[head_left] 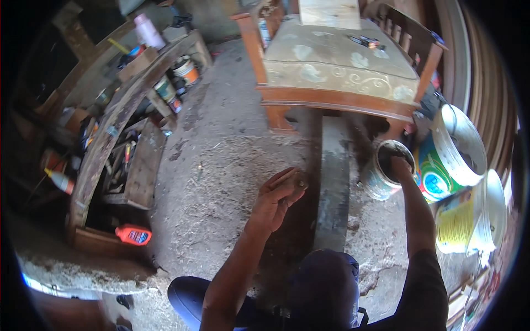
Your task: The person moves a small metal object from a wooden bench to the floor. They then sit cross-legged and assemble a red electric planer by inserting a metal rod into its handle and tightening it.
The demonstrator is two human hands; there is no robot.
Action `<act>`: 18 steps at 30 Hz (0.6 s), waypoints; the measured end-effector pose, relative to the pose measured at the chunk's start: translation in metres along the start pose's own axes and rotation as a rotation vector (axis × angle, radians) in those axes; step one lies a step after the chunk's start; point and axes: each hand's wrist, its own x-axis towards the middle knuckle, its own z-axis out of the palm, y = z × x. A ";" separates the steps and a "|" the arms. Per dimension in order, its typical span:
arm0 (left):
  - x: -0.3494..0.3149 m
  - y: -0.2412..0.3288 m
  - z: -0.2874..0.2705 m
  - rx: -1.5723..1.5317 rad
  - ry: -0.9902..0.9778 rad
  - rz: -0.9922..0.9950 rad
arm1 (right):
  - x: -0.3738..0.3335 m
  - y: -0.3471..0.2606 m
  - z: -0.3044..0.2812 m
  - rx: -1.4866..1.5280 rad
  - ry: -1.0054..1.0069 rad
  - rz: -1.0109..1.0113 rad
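My left hand (270, 205) is raised in front of me, its fingers closed around a small greyish-brown block (298, 181). Whether the block is stone, wood or something else I cannot make out. On the right, my right hand (402, 167) reaches down into a small stained bucket (381, 189). The fingers are hidden in its dark inside, so what they touch does not show. Between my two hands a long grey plank (333, 204) lies lengthwise, running from under the seat toward my knees.
A wooden seat with a patterned cushion (337, 52) stands ahead. White-rimmed buckets (439, 179) and a yellow-labelled bucket (458, 226) stand right. At left is a cluttered workbench (105, 146) with a wooden box (144, 165) and a red-orange bottle (132, 235).
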 end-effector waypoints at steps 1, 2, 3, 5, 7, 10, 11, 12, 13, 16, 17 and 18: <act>0.000 0.007 -0.003 -0.004 -0.023 0.013 | -0.004 -0.003 -0.003 -0.027 0.002 0.035; -0.001 0.013 -0.006 -0.015 -0.058 0.033 | -0.010 -0.005 -0.010 0.046 0.067 0.122; 0.000 0.019 -0.010 0.069 -0.052 -0.003 | -0.018 -0.010 -0.020 0.143 0.163 0.166; 0.002 0.035 -0.020 0.221 -0.050 -0.044 | -0.045 -0.025 -0.043 0.335 0.518 0.062; 0.000 0.047 -0.028 0.466 -0.117 -0.124 | -0.074 -0.061 -0.070 0.855 0.567 -0.126; -0.027 0.063 -0.033 0.716 -0.143 -0.114 | -0.130 -0.145 -0.110 1.539 0.009 -0.310; -0.037 0.066 -0.033 0.732 -0.105 -0.044 | -0.146 -0.177 -0.122 1.572 -0.097 -0.413; -0.046 0.069 -0.034 0.760 -0.059 -0.003 | -0.161 -0.208 -0.135 1.603 -0.192 -0.512; -0.055 0.075 -0.037 0.779 -0.032 0.004 | -0.172 -0.237 -0.148 1.535 -0.252 -0.546; -0.074 0.094 -0.054 0.802 -0.006 0.038 | -0.191 -0.301 -0.183 1.668 -0.507 -0.599; -0.079 0.101 -0.063 0.793 -0.008 0.072 | -0.192 -0.317 -0.193 1.578 -0.526 -0.678; -0.083 0.107 -0.071 0.779 -0.022 0.109 | -0.192 -0.332 -0.200 1.493 -0.535 -0.750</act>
